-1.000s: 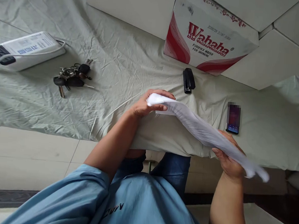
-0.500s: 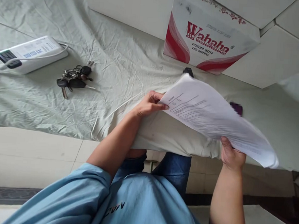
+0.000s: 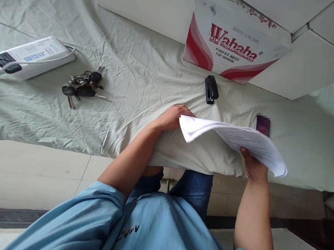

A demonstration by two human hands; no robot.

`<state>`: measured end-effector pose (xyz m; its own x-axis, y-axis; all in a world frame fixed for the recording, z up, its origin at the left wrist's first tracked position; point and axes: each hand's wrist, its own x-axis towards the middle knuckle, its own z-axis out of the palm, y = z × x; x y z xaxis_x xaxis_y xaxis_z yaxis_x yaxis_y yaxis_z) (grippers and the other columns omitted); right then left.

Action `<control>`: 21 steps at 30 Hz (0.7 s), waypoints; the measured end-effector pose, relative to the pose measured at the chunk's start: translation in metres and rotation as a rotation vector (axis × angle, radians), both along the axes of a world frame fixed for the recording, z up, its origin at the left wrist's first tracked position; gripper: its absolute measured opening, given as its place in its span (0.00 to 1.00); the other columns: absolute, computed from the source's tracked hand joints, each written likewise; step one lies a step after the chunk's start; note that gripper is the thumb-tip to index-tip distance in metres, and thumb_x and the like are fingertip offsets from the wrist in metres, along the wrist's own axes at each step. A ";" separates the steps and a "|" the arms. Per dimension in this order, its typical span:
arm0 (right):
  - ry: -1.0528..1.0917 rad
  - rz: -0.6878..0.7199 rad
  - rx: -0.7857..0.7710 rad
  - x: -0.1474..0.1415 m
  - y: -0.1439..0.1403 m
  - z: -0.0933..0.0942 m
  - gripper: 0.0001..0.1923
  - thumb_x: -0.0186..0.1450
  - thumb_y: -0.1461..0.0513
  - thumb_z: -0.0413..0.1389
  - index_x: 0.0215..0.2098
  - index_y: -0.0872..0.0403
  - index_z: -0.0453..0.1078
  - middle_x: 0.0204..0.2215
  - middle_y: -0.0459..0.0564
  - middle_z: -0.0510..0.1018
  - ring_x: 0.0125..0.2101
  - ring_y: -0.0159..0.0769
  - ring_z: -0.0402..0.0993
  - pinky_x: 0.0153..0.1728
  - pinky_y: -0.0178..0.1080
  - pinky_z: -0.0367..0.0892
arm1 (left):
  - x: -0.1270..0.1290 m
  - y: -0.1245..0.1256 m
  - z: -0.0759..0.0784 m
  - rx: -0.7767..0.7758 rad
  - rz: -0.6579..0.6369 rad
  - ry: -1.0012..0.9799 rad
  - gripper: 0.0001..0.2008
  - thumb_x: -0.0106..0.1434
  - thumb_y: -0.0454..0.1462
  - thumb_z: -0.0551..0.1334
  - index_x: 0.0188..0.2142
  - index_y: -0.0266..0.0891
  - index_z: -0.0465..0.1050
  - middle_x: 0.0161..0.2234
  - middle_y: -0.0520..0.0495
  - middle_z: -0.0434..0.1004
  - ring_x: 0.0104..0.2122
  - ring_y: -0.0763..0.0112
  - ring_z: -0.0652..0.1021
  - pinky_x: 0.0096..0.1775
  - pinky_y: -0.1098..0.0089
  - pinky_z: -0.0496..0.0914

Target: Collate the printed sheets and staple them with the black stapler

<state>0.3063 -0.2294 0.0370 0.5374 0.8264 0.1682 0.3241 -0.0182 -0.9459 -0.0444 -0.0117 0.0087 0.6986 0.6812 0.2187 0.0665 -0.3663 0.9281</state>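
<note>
A bent stack of printed sheets [image 3: 251,140] is in my right hand [image 3: 255,167], closed on the lower right edge with the thumb on the near face. The left end of the stack curls down toward me. My left hand [image 3: 173,118] is beside that end, back of the hand upward, its fingers stretched out past the upper left corner. Part of those fingers is hidden by the paper, and the left thumb does not show on the front. Behind the sheets, a black stapler [image 3: 211,89] lies on the cloth.
A pale green cloth [image 3: 136,73] covers the table. On the left lie a bunch of keys [image 3: 84,87] and a white box-shaped device [image 3: 34,56] with a cable. A Wahaha water carton [image 3: 235,42] stands at the back. A small dark purple item [image 3: 263,124] lies right, partly blurred.
The stack has come down and tilted nearer edge-on, uncovering the stapler. My left thumb no longer shows on its corner. My right hand has shifted slightly left, still holding the sheets.
</note>
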 end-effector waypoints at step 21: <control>0.016 -0.121 0.001 -0.001 -0.033 0.008 0.30 0.58 0.45 0.82 0.53 0.48 0.86 0.56 0.54 0.91 0.69 0.57 0.82 0.78 0.67 0.69 | 0.004 -0.014 0.039 -0.373 -0.008 -0.073 0.18 0.63 0.48 0.78 0.45 0.38 0.88 0.49 0.39 0.93 0.49 0.58 0.88 0.54 0.62 0.79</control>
